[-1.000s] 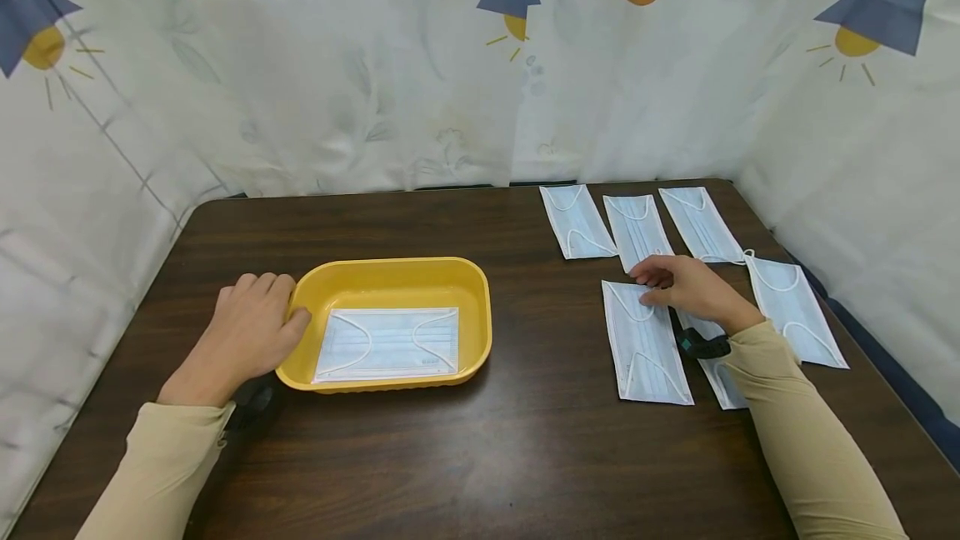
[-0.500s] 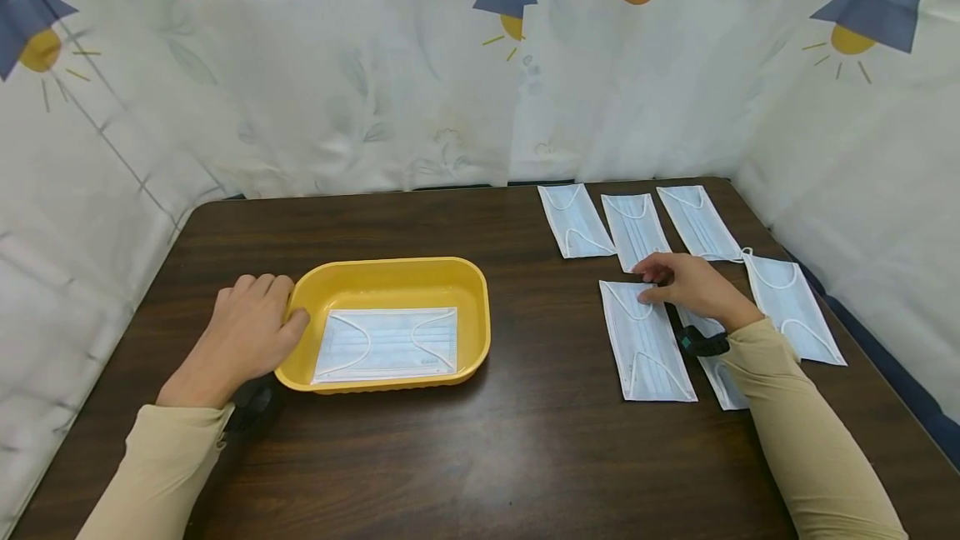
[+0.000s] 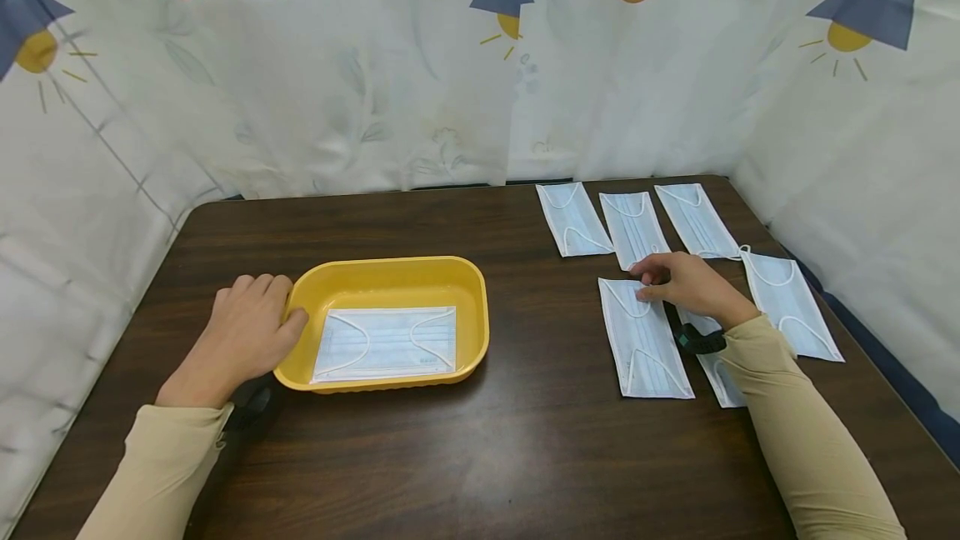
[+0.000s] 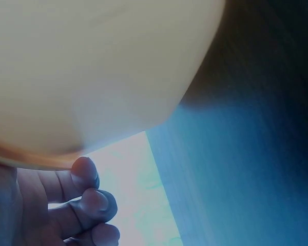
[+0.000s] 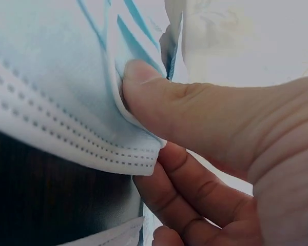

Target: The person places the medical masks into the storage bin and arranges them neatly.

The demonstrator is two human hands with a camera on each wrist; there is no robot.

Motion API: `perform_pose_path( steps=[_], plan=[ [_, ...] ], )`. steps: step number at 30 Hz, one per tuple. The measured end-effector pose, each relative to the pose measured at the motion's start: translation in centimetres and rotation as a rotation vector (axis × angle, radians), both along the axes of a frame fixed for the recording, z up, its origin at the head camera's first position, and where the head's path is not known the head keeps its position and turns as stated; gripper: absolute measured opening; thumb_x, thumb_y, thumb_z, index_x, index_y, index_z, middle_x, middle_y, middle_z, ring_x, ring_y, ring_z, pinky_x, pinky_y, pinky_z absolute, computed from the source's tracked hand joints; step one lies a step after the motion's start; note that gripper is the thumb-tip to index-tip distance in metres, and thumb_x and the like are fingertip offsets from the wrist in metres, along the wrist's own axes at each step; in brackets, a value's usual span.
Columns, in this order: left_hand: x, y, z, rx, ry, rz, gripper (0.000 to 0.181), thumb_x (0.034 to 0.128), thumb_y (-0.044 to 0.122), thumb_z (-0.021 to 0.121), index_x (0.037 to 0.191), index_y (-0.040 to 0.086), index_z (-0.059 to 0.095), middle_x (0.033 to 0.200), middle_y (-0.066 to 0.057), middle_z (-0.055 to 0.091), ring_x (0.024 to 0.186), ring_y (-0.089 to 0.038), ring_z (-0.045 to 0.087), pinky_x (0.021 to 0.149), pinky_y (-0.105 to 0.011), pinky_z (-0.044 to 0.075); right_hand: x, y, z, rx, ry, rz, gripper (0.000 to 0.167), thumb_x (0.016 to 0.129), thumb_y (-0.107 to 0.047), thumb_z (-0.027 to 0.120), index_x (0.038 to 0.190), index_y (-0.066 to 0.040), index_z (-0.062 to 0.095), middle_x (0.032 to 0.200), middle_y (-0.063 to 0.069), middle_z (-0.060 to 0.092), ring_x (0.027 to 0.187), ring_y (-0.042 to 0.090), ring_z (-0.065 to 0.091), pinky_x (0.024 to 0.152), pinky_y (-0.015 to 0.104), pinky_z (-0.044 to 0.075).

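A yellow tray stands left of centre on the dark table, with one blue mask lying flat in it. My left hand grips the tray's left rim; in the left wrist view its fingers curl beside the pale tray wall. On the right, my right hand pinches the far edge of a mask. The right wrist view shows the thumb on top of this mask, the other fingers beneath its edge.
Three masks lie in a back row, among them one at its left end and one at its right. Another mask lies near the table's right edge, and one more is partly under the right forearm. A patterned cloth surrounds the table.
Both hands stay almost in place. The view has shifted very slightly; the right hand keeps its hold at the mask's far edge.
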State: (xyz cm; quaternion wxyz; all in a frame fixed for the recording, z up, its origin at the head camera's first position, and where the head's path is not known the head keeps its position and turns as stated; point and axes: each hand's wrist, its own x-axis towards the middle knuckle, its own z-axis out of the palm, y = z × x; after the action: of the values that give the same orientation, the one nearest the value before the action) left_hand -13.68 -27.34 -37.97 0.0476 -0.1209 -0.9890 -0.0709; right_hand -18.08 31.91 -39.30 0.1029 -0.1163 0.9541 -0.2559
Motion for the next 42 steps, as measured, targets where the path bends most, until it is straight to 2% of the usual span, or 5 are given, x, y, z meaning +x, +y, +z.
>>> perform_pose_path(
  steps=[11,22,32,39,42],
  plan=[
    [0.02,0.02,0.05,0.002,0.005,-0.006,0.031,0.0955,0.023,0.050,0.104,-0.006,0.057,0.083,-0.013,0.056,0.085,-0.035,0.047,0.071,-0.044,0.034,0.11,-0.06,0.05,-0.010,0.012,-0.019,0.027,0.088,-0.014,0.080,0.112,-0.005,0.074,0.095,0.007,0.067,0.086,0.018,0.056,0.071,0.027,0.045],
    [0.02,-0.05,-0.01,0.001,-0.009,-0.005,0.031,0.0961,0.024,0.050,0.105,-0.005,0.057,0.084,-0.013,0.056,0.087,-0.035,0.047,0.072,-0.045,0.034,0.11,-0.10,-0.01,-0.021,0.040,-0.009,0.027,0.085,-0.014,0.083,0.108,-0.010,0.070,0.105,0.010,0.069,0.098,0.024,0.060,0.083,0.034,0.047],
    [0.01,-0.05,-0.04,0.005,0.006,-0.006,0.030,0.0955,0.023,0.050,0.103,-0.005,0.057,0.082,-0.012,0.054,0.085,-0.035,0.047,0.071,-0.043,0.033,0.14,-0.06,0.05,-0.054,0.034,-0.006,0.027,0.088,-0.017,0.080,0.113,-0.012,0.070,0.109,0.009,0.070,0.095,0.022,0.059,0.078,0.028,0.048],
    [0.02,-0.05,0.01,0.005,0.006,-0.009,0.031,0.0955,0.023,0.050,0.104,-0.006,0.057,0.084,-0.013,0.056,0.086,-0.036,0.047,0.071,-0.044,0.034,0.15,-0.01,0.16,-0.160,0.002,-0.024,0.033,0.094,-0.026,0.075,0.124,-0.013,0.068,0.127,0.012,0.068,0.122,0.032,0.063,0.104,0.052,0.051],
    [0.00,-0.07,0.04,0.001,0.007,-0.012,0.031,0.0955,0.023,0.050,0.105,-0.006,0.057,0.084,-0.014,0.056,0.085,-0.035,0.047,0.071,-0.045,0.035,0.23,-0.05,0.29,-0.203,-0.017,-0.032,0.040,0.093,-0.030,0.077,0.127,-0.013,0.066,0.130,0.010,0.067,0.121,0.028,0.061,0.104,0.046,0.052]
  ],
)
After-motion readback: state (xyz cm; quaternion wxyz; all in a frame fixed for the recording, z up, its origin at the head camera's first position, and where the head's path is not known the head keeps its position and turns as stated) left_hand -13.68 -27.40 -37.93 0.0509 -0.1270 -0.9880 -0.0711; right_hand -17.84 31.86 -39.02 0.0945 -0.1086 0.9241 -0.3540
